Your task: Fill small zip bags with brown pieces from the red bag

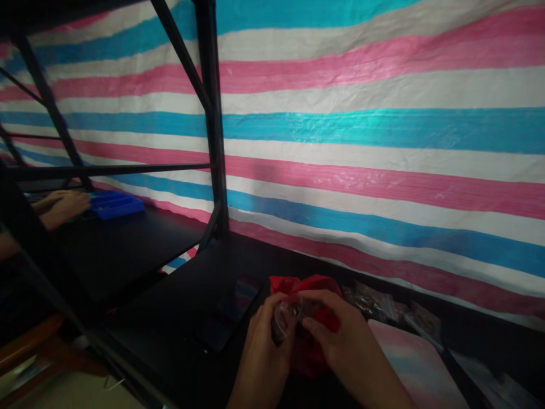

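- Red crumpled plastic, a bag [306, 355], lies in my head view on the black table [157, 324], below my hands.
- Just above it my left hand [267, 338] grips a small clear packet [293, 311].
- My right hand [338, 329] curls its fingers against the packet's right side; whether they pinch it I cannot tell.
- Along the table's back edge, right of the bag, lie small plastic packets [374, 302], a pale flat panel [419, 363] before them.
- Towards the table's left edge lies a dark flat device [236, 309].
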{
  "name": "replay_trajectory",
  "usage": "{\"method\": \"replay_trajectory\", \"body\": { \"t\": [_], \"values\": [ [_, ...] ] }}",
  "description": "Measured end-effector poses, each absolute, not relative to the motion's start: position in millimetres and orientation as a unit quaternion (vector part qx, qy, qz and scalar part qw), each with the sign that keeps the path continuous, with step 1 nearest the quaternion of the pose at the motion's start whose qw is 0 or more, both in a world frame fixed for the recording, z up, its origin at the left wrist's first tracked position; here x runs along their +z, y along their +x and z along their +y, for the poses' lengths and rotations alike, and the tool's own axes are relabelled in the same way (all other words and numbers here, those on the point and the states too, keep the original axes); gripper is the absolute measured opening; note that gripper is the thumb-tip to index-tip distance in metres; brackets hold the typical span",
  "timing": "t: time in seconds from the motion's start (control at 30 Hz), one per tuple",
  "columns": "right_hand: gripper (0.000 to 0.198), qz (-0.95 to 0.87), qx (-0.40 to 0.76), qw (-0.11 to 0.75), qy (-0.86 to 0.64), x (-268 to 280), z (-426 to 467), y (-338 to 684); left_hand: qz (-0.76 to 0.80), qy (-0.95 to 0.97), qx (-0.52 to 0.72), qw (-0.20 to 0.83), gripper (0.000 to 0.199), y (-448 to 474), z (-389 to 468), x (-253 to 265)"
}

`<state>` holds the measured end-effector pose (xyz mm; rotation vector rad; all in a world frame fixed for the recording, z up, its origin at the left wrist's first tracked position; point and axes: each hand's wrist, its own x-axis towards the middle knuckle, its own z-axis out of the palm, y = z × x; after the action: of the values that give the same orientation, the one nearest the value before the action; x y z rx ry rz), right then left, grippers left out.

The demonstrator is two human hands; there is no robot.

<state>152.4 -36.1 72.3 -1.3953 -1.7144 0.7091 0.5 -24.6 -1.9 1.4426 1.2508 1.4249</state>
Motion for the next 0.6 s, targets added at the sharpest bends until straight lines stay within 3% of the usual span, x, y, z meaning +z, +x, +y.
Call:
{"method": "replay_trajectory", "body": {
  "t": [0.17, 0.3, 0.5, 0.6],
  "values": [
    [0.053, -0.781, 0.112, 0.327, -0.52, 70.4, -45.8, 140.2, 0.497, 0.582, 0.547, 0.341, 0.031, 2.3, -25.5, -5.2],
    [0.06, -0.809, 0.052, 0.322, -0.489, 68.2, -46.4, 139.9, 0.472, 0.572, 0.557, 0.374, 0.027, 3.5, -25.5, -2.3],
    [0.042, -0.776, 0.065, 0.374, -0.504, 73.3, -38.8, 146.9, 0.453, 0.548, 0.571, 0.41, 0.019, 2.8, -25.6, 6.1],
    [0.035, -0.741, 0.087, 0.341, -0.572, 70.2, -32.9, 158.1, 0.483, 0.546, 0.567, 0.384, 0.017, -0.3, -24.1, 2.8]
  ]
}}
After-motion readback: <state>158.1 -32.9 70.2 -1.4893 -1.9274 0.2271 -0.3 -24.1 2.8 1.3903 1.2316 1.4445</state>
